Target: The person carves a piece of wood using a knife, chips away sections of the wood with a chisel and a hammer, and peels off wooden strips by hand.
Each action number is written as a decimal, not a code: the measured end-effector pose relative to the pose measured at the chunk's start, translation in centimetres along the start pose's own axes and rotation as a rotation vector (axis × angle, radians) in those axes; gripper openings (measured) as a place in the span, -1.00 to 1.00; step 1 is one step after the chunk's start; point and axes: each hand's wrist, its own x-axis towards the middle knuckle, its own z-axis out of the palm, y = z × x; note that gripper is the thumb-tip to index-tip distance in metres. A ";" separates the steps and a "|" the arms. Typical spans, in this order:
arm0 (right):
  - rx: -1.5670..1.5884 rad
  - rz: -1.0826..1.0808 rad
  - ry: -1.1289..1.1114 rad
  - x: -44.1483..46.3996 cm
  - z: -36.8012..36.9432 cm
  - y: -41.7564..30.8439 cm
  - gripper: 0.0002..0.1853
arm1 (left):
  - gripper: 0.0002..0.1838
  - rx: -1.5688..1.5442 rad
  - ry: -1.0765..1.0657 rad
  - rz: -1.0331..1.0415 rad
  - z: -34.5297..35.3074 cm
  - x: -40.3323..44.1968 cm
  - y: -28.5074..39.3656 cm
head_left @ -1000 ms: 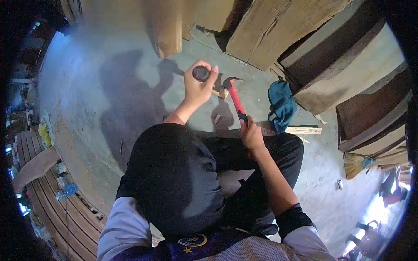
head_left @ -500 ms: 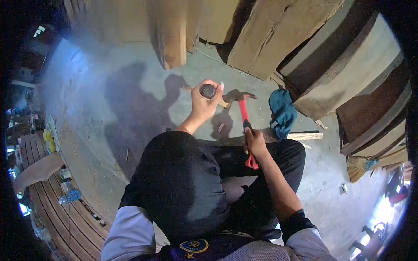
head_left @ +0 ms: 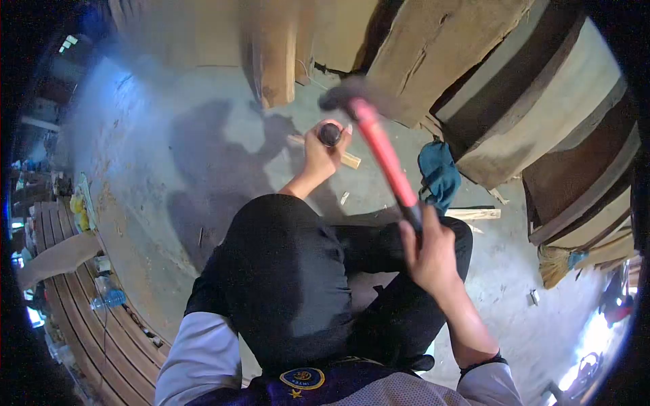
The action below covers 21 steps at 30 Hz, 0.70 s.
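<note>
The left hand [head_left: 321, 154] clasps a handle [head_left: 330, 134] above a wood strip [head_left: 350, 160], the right hand [head_left: 433, 260] a raised hammer [head_left: 384, 150]: seemingly a hammering step, calling for square aim.

Looks like workshop for wood. Has big, thick boards [head_left: 450, 51] crowding far side and right side, some with rough edges. Has hard grey floor [head_left: 504, 271] with pale wood strip [head_left: 474, 214], small wood chip [head_left: 344, 197] and specks lying about. Shows red hammer [head_left: 384, 152], bit blurry, and short wood block [head_left: 350, 160]. Has straw broom [head_left: 555, 265] too, near boards.
</note>
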 end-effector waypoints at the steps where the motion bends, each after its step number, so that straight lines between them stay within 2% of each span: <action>1: -0.034 0.019 -0.077 0.3 0.5 0.4 -0.73 | -0.72 0.014 -0.001 0.019 0.1 0.0 0.3; 2: -0.101 -0.002 -0.100 0.4 0.6 0.6 -0.74 | -0.72 0.029 -0.006 0.038 0.2 -0.1 0.5; 7: -0.036 -0.060 -0.010 -0.5 -0.7 -1.7 -0.73 | -0.71 0.252 -0.018 0.173 0.0 0.0 1.2; 9: -0.035 -0.093 0.029 -0.8 -0.4 -0.9 -0.73 | -0.73 0.163 -0.007 0.079 0.0 -0.1 0.6; 10: -0.052 -0.024 -0.007 -0.8 -0.1 -0.4 -0.72 | -0.74 0.091 0.019 0.033 0.2 -0.1 0.0; 13: -0.091 0.042 -0.081 -0.5 -0.6 -0.3 -0.72 | -0.72 -0.009 -0.038 0.052 0.5 0.3 0.9; 15: -0.015 0.047 -0.015 -0.9 -1.6 -1.9 -0.71 | -0.71 -0.038 -0.027 -0.011 0.7 0.0 0.8; 18: 0.073 0.001 0.061 -1.5 -2.0 -2.8 -0.69 | -0.89 0.285 -0.150 0.060 -0.8 -0.2 0.3; 20: 0.009 0.028 0.016 -1.4 -1.5 -2.4 -0.70 | -0.91 0.216 -0.111 0.043 -0.9 -0.2 -0.1; 21: -0.027 0.040 0.001 -1.2 -1.4 -2.0 -0.71 | -0.83 0.236 -0.093 0.065 -0.8 -0.2 0.6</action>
